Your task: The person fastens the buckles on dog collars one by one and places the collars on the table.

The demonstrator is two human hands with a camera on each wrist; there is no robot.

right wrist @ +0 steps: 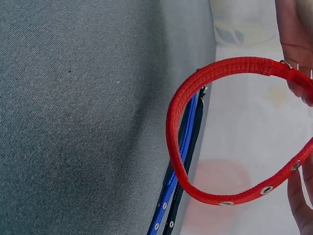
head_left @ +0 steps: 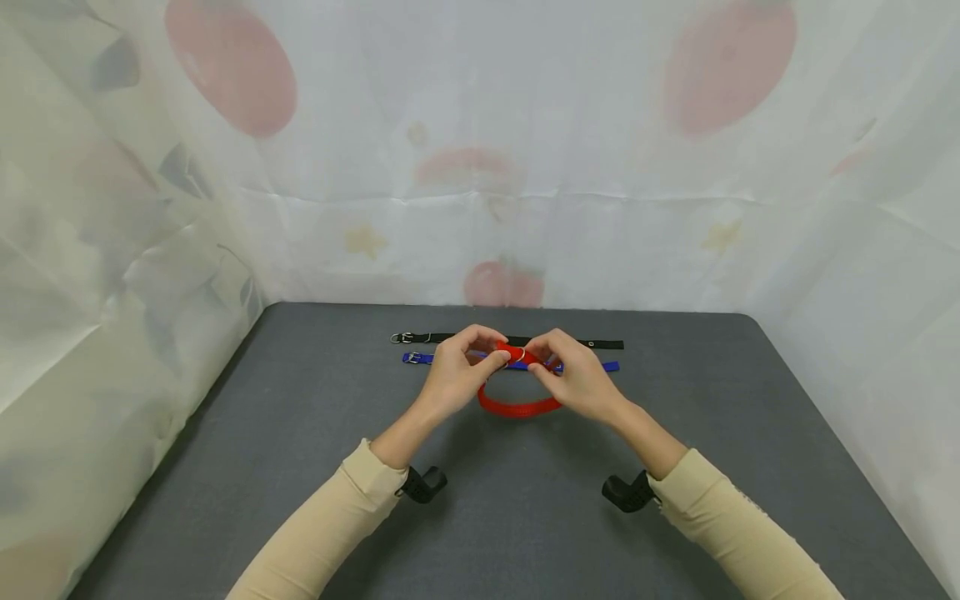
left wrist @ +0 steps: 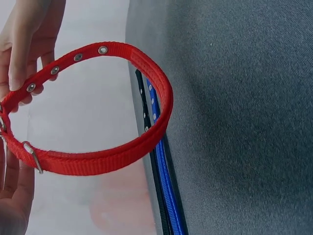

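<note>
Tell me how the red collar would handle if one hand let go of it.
The red collar would likely flop: it is woven webbing, bent into a loop only where the left hand and right hand pinch its ends. It looks light, a thin strap with small eyelets. Its ribbed weave probably grips rather than slips; the blue collar lies limp and flat nearby.

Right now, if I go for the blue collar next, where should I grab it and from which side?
Take the blue collar at its buckle end on the left, coming from above with the left hand. It lies flat and straight; its middle is behind both hands and the red collar, and the black collar lies just beyond it.
</note>
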